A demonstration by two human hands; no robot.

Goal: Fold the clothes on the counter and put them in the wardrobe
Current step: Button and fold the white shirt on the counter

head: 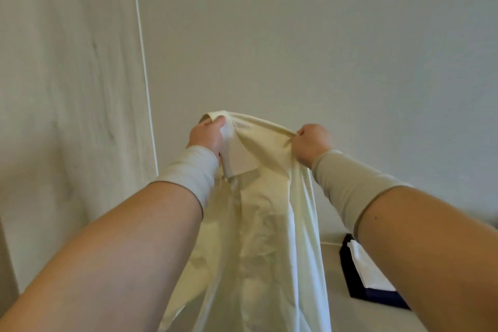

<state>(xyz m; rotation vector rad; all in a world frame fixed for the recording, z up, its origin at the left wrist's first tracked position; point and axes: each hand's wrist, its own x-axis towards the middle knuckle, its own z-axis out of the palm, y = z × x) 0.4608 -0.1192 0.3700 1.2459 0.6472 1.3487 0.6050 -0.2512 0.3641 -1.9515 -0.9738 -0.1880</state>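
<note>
The wall (323, 35) is filling most of the view, plain and smooth, w/ a pale panel (67, 75) standing on the left that is showing faint wood-like streaks; I cannot tell if it is the wardrobe. Next in size, the shirt (256, 237) is hanging in the air in front of the wall, held up high, not lying on the counter. It is looking soft, thin and a bit wrinkly, pale cream, w/ a stiff pointed collar near the top. It is still long and loose, so I think no fold is made yet and the putting away is still to do. Low on the right, a dark flat thing (377, 296) is lying on a pale surface w/ a white folded cloth (369, 267) on top, maybe 1 piece already done. The left hand (207, 137) is gripping the shirt's top by the collar, fingers curled tight. The right hand (312, 143) is pinching the other shoulder in a fist. Both wrists are wearing snug beige sleeves.
</note>
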